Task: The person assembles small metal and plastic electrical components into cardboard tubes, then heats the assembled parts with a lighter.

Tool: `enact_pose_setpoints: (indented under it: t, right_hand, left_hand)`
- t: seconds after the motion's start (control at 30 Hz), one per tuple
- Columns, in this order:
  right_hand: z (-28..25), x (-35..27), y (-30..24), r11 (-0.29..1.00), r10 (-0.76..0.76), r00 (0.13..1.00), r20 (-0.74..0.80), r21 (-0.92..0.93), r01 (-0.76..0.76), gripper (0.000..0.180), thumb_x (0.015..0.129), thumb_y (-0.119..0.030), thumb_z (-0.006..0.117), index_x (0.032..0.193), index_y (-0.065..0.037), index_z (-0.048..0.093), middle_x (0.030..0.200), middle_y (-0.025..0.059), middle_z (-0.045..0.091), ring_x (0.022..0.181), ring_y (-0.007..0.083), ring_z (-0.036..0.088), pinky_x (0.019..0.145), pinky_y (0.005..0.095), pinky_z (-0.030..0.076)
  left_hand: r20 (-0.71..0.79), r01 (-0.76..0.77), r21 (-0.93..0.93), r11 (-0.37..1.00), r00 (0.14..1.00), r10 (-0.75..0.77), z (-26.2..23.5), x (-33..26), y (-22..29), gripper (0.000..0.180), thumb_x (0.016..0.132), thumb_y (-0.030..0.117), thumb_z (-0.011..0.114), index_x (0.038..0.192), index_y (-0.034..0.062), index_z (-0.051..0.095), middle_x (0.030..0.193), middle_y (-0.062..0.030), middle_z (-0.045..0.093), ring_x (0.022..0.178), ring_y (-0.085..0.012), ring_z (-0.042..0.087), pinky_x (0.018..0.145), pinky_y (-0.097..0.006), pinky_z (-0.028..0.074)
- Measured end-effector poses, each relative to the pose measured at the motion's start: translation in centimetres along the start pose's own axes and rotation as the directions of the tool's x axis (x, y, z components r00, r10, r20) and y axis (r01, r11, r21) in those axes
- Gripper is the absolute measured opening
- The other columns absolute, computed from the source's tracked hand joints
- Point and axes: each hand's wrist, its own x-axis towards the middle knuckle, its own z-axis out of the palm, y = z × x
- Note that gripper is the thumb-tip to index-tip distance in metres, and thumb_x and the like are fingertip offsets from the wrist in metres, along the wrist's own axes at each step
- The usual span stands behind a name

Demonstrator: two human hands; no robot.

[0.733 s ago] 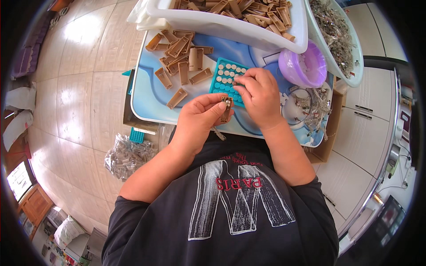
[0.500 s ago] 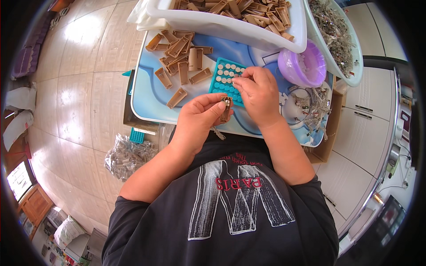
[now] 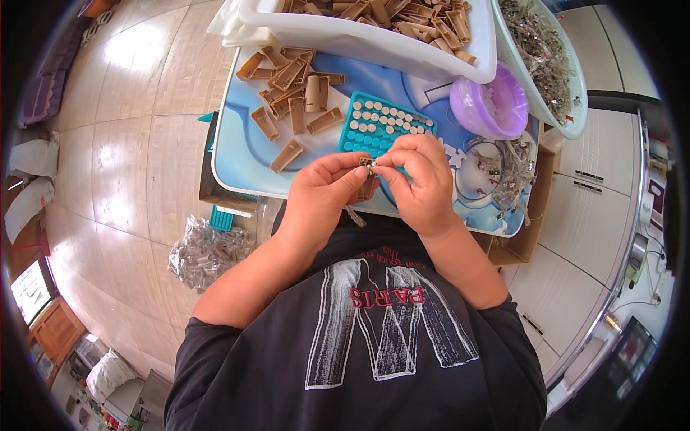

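Close in front of my body, my left hand [image 3: 325, 191] is closed round a small brown plastic casing [image 3: 366, 189], its narrow open side turned up with metal parts showing inside. Thin wire dangles below that hand. The thumb and fingertips of my right hand [image 3: 422, 188] pinch a small silver button cell [image 3: 373, 163] against the casing's far end; fingers partly hide it. Just beyond both hands lies a teal tray [image 3: 346, 143] with round pockets. Rows of button cells [image 3: 374, 116] fill its far part, while nearer pockets show bare teal.
Loose brown casings [image 3: 296, 111] lie heaped at the table's far left. Behind stands a white bin [image 3: 374, 47] of casings. To the right are a purple bowl [image 3: 514, 122], tangled light-string wires [image 3: 512, 169] and a pale green basin [image 3: 573, 118]. A clear bag [image 3: 205, 258] rests on the floor.
My right hand has come back from the tray toward me, bringing a button cell to the casing. More of the tray shows now. My left hand has hardly moved.
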Motion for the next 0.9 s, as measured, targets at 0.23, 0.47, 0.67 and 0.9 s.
enact_pose_setpoints:
  t: [0.23,0.47,0.67,0.9]
  right_hand:
    - [0.3,-0.8,-0.6,0.994,0.083,0.995,-0.062,0.077,-0.078,0.015,0.066,-0.002,0.072,0.075,-0.004,0.06,0.079,0.0065,0.058,0.072,0.0243,0.056,0.063,0.0338,0.045]
    - [0.1,-0.5,-0.8,0.999,0.015,1.0,0.017,0.045,-0.016,0.016,0.065,-0.001,0.071,0.075,-0.003,0.059,0.079,0.0076,0.059,0.072,0.0253,0.057,0.063,0.0335,0.046]
    - [0.5,-0.7,-1.1,0.999,-0.025,1.0,0.016,-0.032,0.025,0.017,0.064,0.0,0.068,0.078,-0.003,0.058,0.079,0.0079,0.059,0.072,0.0258,0.057,0.063,0.0347,0.047]
    - [1.0,-0.7,-1.3,0.993,-0.086,0.995,0.047,-0.082,0.089,0.017,0.066,0.0,0.066,0.082,-0.003,0.061,0.083,0.0077,0.058,0.072,0.0259,0.056,0.063,0.0343,0.047]
  left_hand:
    - [0.009,-0.03,0.026,0.999,1.0,0.03,0.4,-0.6,0.1,0.026,0.091,0.009,0.053,0.113,-0.004,0.055,0.096,-0.0087,0.065,0.084,-0.0146,0.063,0.077,-0.027,0.051]
    - [-0.015,-0.013,0.01,1.0,1.0,0.013,0.4,-0.7,0.0,0.024,0.09,0.006,0.055,0.11,-0.0069,0.053,0.094,-0.0108,0.064,0.083,-0.0153,0.063,0.076,-0.027,0.051]
    - [-0.027,-0.032,-0.015,0.999,0.999,0.032,0.5,-0.8,-0.3,0.024,0.09,0.007,0.055,0.11,-0.0062,0.054,0.093,-0.0097,0.064,0.081,-0.0138,0.062,0.074,-0.026,0.051]
    - [-0.074,-0.035,-0.028,0.999,0.997,0.033,0.3,-1.2,-0.1,0.023,0.09,0.012,0.056,0.107,-0.0033,0.056,0.089,-0.007,0.063,0.078,-0.0121,0.06,0.072,-0.026,0.049]
